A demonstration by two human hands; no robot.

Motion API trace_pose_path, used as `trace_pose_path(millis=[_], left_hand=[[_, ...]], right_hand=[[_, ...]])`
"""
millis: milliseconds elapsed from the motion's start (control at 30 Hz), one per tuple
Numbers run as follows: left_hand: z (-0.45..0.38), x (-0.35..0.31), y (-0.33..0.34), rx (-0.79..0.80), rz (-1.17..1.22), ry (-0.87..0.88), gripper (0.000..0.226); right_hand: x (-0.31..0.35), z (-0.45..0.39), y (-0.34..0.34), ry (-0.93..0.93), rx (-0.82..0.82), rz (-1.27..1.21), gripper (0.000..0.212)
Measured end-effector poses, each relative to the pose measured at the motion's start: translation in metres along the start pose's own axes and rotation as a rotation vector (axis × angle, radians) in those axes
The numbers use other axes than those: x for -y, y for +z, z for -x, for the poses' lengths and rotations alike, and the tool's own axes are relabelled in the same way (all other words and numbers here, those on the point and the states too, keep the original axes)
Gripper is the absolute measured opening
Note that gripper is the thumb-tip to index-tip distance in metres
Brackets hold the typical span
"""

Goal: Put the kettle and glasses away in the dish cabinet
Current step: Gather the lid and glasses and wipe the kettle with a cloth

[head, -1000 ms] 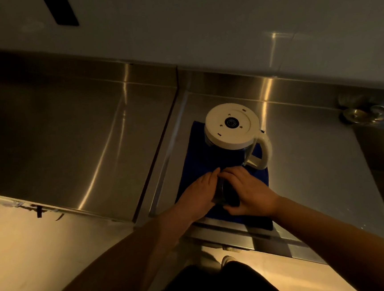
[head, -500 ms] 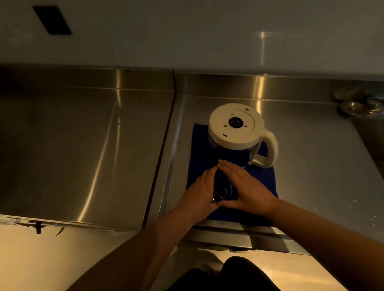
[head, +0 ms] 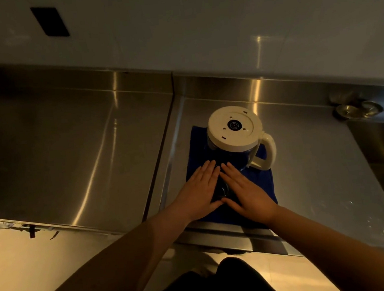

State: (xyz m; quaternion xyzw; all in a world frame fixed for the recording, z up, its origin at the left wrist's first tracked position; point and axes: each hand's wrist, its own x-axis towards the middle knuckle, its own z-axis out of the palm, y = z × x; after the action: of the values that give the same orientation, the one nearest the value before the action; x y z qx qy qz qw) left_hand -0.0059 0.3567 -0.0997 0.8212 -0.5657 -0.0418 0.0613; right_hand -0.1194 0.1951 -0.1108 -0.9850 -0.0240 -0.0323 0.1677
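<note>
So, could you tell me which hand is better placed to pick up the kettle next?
The right hand. The kettle stands upside down on the blue cloth, and its handle sticks out on the right, just beyond that hand's fingertips. The left hand lies on the far side from it.

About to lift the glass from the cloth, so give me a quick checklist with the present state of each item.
1. Glass between both hands: ok, dark shape seen in the gap.
2. Left hand and right hand gripping it: not ok, fingers lie flat and extended.
3. Kettle upside down on the blue cloth, clear of the hands: ok.
4. Second glass: cannot tell, hidden.
5. Counter beside the cloth dry: cannot tell.
</note>
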Motion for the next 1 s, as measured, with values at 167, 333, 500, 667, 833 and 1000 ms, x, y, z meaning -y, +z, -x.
trace_pose_path(millis=[167,333,500,667,833,1000], left_hand=[[-0.006,0.001,-0.004,0.025,-0.040,0.067,0.086],[-0.016,-0.006,-0.020,-0.061,-0.108,0.142,0.076],[-0.038,-0.018,-0.038,-0.198,-0.242,0.100,0.069],[-0.064,-0.020,-0.033,-0.112,-0.206,-0.023,0.072],[-0.075,-0.017,-0.028,-0.095,-0.155,-0.067,0.072],[-0.074,-0.017,-0.028,-0.104,-0.168,-0.071,0.071]], right_hand=[[-0.016,0.004,-0.019,-0.102,0.037,0.125,0.073],[-0.050,0.011,-0.062,-0.250,0.037,0.345,0.066],[-0.076,0.008,-0.095,-0.418,0.120,0.543,0.066],[-0.092,0.004,-0.109,-0.520,0.173,0.642,0.079],[-0.105,-0.004,-0.112,-0.686,0.222,0.710,0.067],[-0.117,-0.020,-0.120,-0.910,0.309,0.811,0.039]])
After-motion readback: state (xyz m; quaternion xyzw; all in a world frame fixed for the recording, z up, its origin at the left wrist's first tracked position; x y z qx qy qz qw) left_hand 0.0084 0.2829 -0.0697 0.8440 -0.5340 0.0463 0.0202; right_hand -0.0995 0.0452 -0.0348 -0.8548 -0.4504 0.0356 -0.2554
